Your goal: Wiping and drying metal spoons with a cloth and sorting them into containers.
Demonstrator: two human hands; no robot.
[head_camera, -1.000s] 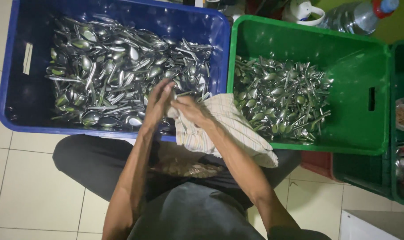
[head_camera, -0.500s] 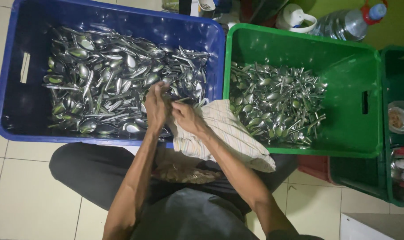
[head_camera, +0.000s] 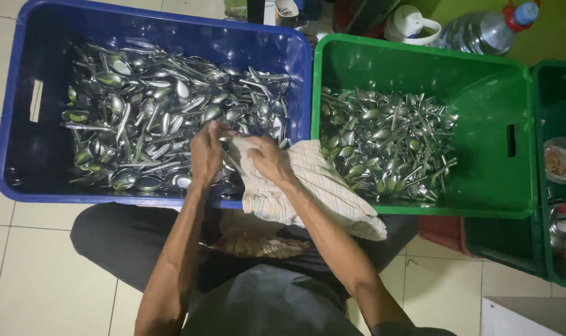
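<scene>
Both hands meet over the near edge of the blue crate (head_camera: 3,124). The left hand (head_camera: 206,152) is curled, fingers pinched on a piece of cutlery (head_camera: 228,163) whose shape I cannot make out, since most of it is buried between hand and cloth. Just to the right of it, touching, the right hand (head_camera: 265,158) is closed around a striped cloth (head_camera: 308,186), thumb and fingers bunching the fabric against that same piece of metal. The cloth trails away from the right hand along the forearm, draping down over the lap and across the rim where the two crates meet.

Beyond and to the left of the left hand lies the big heap of spoons (head_camera: 152,112), filling the blue crate, bowls and handles pointing every way. To the right of the right hand, past the cloth, sits the green crate (head_camera: 501,93) with a second pile of cutlery (head_camera: 389,143), spoons and forks mixed, gathered toward its left side. Farther right again, a darker green crate (head_camera: 560,87) is partly in view. Far beyond the hands, behind the crates, stand a white jug (head_camera: 410,25) and a clear plastic bottle (head_camera: 482,31) lying on its side. Below the hands, dark trousers (head_camera: 134,236) rest on pale floor tiles (head_camera: 40,274).
</scene>
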